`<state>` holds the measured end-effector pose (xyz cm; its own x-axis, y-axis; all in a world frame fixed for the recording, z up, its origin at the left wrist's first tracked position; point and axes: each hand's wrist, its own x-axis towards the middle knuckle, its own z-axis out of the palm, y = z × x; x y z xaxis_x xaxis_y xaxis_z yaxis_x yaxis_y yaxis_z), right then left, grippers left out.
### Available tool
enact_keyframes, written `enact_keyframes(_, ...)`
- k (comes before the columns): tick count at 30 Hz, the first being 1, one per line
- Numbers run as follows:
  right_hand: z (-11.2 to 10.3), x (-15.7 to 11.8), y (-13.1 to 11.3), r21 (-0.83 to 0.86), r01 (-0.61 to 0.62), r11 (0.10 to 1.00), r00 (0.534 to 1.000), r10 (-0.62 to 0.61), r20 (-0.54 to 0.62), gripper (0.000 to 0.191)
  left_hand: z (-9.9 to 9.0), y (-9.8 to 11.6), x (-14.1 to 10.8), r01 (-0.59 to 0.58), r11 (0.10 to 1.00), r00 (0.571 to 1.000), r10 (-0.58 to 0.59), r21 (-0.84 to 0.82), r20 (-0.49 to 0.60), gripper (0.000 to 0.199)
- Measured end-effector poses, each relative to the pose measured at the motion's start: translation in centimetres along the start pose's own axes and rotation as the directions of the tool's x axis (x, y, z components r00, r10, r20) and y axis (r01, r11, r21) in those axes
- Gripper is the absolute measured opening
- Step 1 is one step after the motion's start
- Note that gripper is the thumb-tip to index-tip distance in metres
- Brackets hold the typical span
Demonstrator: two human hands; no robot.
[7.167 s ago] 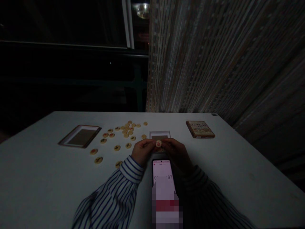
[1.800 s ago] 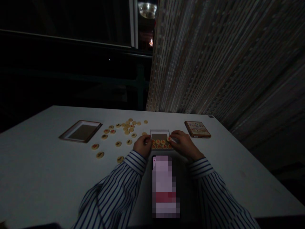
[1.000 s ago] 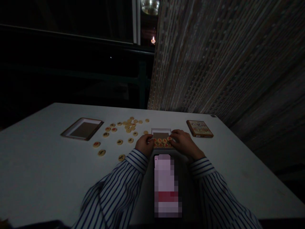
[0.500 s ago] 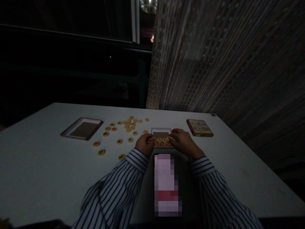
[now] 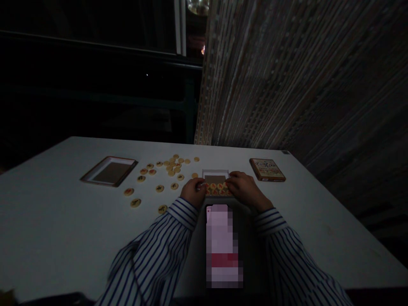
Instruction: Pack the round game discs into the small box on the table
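Observation:
A small open box sits in front of me, with two rows of round Chinese chess pieces lined up in its near half, marked in red. My left hand is closed at the box's left wall, fingertips by the end pieces. On the opposite side my right hand grips the right wall, its fingers curled over the edge near the last pieces. Whether either hand also pinches a piece, I cannot tell. Loose chess pieces lie scattered left of the box, some showing black or red characters, others blank.
To the far left lies an open, shallow tray-like lid. A printed flat box rests at the right. Close to me glows a phone screen, pixelated. Behind the white table hangs a string curtain.
Almost nothing differs. Both hands stay at the box, and the view has shifted very slightly.

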<state>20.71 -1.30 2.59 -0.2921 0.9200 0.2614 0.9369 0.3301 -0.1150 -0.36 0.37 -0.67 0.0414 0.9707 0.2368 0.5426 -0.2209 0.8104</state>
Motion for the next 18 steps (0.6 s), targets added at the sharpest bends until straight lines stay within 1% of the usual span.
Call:
enact_keyframes(4, -0.08, -0.02, -0.07, -0.013, 0.0, 1.0, 1.0, 0.0, 0.014, 0.027, -0.12, 0.26, -0.08, 0.002, 1.0, 1.0, -0.003, 0.007, 0.01, 0.023)
enact_keyframes(9, -0.08, -0.02, -0.05, -0.019, 0.003, 1.0, 1.0, -0.002, 0.014, 0.027, -0.17, 0.43, -0.01, 0.039, 0.999, 0.999, -0.04, 0.024, 0.032, 0.025)
enact_keyframes(13, -0.09, -0.08, -0.04, -0.023, 0.005, 1.0, 1.0, -0.004, 0.022, 0.027, -0.08, 0.23, -0.03, 0.029, 0.999, 0.999, -0.03, 0.032, 0.032, 0.025)
enact_keyframes(18, -0.36, -0.17, -0.3, -0.031, -0.005, 0.999, 0.999, 0.006, 0.032, 0.027, 0.0, 0.28, -0.28, 0.013, 1.0, 1.0, -0.013, 0.018, -0.012, 0.023)
